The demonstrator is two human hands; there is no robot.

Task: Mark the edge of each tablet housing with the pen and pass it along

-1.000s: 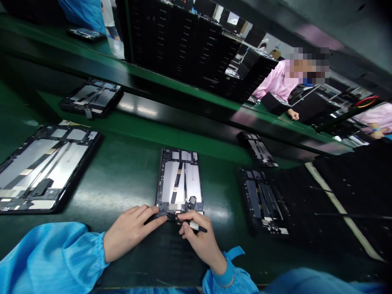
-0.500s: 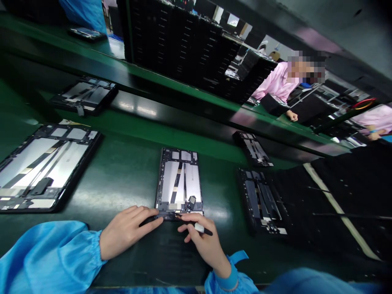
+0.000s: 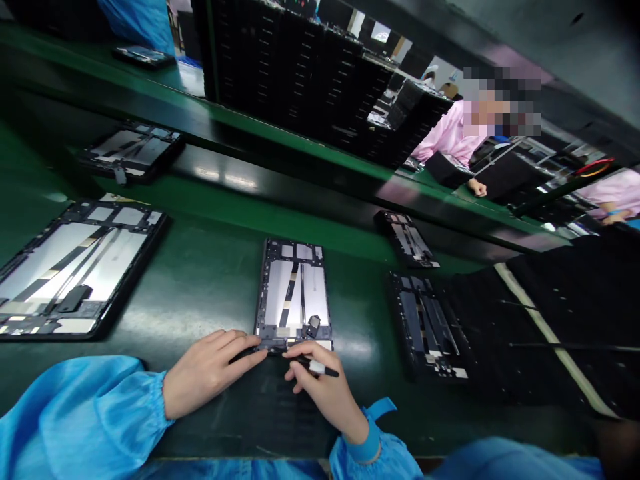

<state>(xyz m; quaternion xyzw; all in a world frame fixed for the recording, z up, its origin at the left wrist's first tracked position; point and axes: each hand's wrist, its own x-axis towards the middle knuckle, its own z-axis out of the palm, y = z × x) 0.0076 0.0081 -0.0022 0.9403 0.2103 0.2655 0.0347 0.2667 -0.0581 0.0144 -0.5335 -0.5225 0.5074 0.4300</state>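
An opened tablet [image 3: 313, 287] lies on the green bench in front of me, its inside showing silver plates, dark flat cables and a small loose-looking black part [image 3: 313, 325] near the lower right. My left hand [image 3: 213, 370] has its fingertips and thumb at the tablet's lower left corner, holding it there. In my right hand [image 3: 325, 383] is a black pen-like tool [image 3: 316, 367] with a white band, gripped between thumb and fingers. Its tip is at the tablet's lower edge; what it touches there is too small to make out.
A larger-looking opened tablet [image 3: 75, 267] lies at left, another [image 3: 133, 152] behind it. Two more, a nearer one [image 3: 427, 327] and a farther one [image 3: 407, 239], lie at right beside black material [image 3: 540, 320]. Stacked black trays [image 3: 300, 73] stand behind; a person in pink [image 3: 450, 133] sits beyond.
My right hand and the tool have shifted slightly up and left along the tablet's lower edge. My left hand stays at the corner.
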